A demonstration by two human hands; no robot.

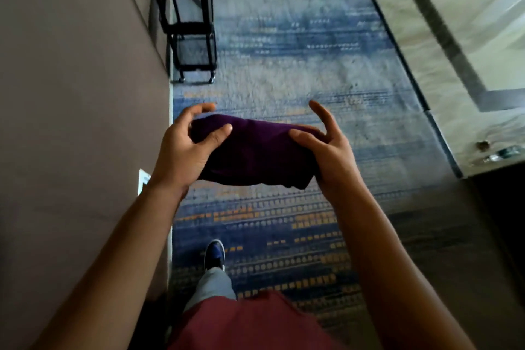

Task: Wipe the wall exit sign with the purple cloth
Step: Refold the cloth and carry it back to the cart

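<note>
A folded purple cloth [255,150] hangs in the air in front of me, held at both ends above the carpet. My left hand [184,148] grips its left end, thumb on top and fingers curled behind. My right hand [324,148] holds the right end with the thumb pressed on the cloth, while its index finger sticks up free. A small white plate [143,180] shows low on the wall to my left, partly hidden by my left wrist. I cannot tell whether it is the exit sign.
A beige wall [71,122] runs along the left. A black wheeled metal rack [193,37] stands against it further ahead. Blue patterned carpet [298,65] covers the corridor floor, with a pale tiled floor [468,51] to the right. My shoe [214,254] is below.
</note>
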